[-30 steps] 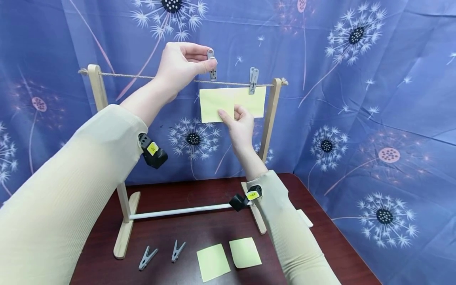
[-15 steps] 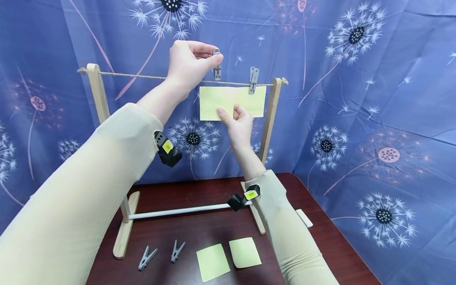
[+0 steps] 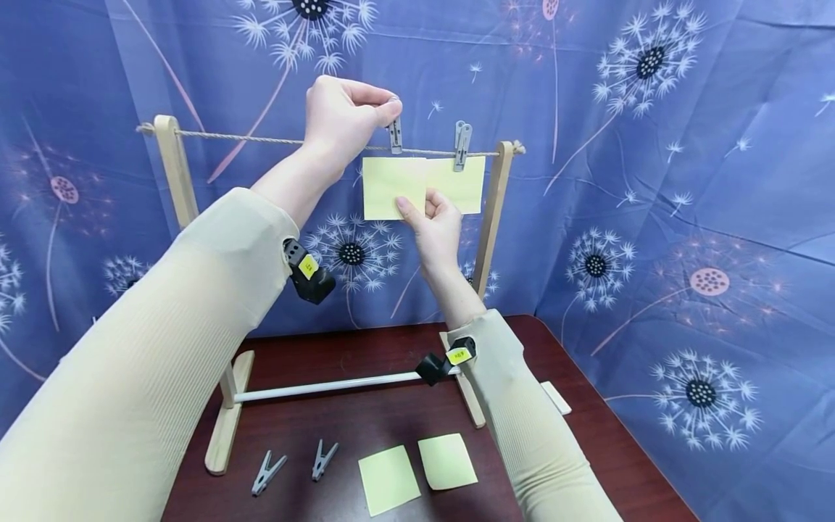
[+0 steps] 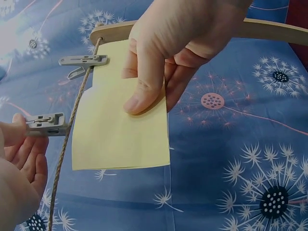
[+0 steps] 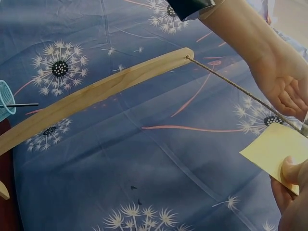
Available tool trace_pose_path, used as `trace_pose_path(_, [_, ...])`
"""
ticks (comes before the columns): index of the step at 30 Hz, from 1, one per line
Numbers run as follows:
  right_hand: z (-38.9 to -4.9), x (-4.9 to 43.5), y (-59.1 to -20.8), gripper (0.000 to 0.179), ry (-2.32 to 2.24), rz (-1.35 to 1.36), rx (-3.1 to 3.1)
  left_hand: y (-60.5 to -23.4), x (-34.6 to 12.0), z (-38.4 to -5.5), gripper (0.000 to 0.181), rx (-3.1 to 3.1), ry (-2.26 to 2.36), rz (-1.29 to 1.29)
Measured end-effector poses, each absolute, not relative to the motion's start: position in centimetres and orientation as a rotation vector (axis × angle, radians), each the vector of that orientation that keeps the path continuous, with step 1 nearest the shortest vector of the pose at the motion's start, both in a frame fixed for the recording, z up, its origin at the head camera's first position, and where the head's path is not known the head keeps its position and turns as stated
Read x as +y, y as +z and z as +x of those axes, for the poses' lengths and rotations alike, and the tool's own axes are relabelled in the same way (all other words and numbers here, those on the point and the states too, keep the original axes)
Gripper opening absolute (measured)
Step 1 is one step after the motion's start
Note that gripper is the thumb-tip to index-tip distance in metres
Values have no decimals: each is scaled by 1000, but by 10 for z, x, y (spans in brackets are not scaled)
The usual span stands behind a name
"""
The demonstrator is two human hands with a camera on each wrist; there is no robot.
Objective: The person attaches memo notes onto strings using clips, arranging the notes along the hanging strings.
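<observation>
Between thumb and fingers, my left hand (image 3: pixel 342 119) pinches a grey clothespin (image 3: pixel 396 136) above the rope (image 3: pixel 248 139). Its tip sits right at the rope in the left wrist view, just left of the paper's top edge. My right hand (image 3: pixel 438 232) grips a yellow sticky note (image 3: pixel 391 185) by its lower right part, thumb in front. This note is held just under the rope and overlaps a second yellow note (image 3: pixel 466 190), which hangs at the right under another grey clothespin (image 3: pixel 462 147). The fingers behind the held note are partly hidden.
Two grey clothespins (image 3: pixel 267 475) lie on the dark red table (image 3: pixel 293 428), left of two yellow notes (image 3: pixel 389 481). A wooden post (image 3: pixel 493 217) and white crossbar (image 3: pixel 333 386) belong to the rope's stand. A light blue mesh container (image 5: pixel 6 101) shows in the right wrist view.
My left hand has moved right with the clothespin, then lowered it slightly to the rope. The held note has risen a little and straightened; my right hand otherwise stays in place.
</observation>
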State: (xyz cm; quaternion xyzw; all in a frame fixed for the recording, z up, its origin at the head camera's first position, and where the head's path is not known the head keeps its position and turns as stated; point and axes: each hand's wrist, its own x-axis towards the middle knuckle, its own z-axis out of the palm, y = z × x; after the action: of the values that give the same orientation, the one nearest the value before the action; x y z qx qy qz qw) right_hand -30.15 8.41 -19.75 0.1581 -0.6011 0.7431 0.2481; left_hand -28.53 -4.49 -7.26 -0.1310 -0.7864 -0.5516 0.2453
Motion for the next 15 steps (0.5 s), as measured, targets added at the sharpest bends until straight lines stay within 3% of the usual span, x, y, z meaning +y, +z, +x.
trace_pose_path(15, [-304,85,-200,28,2021,435,-1643,-73,-42,-285,25,-2158,-1443,-334])
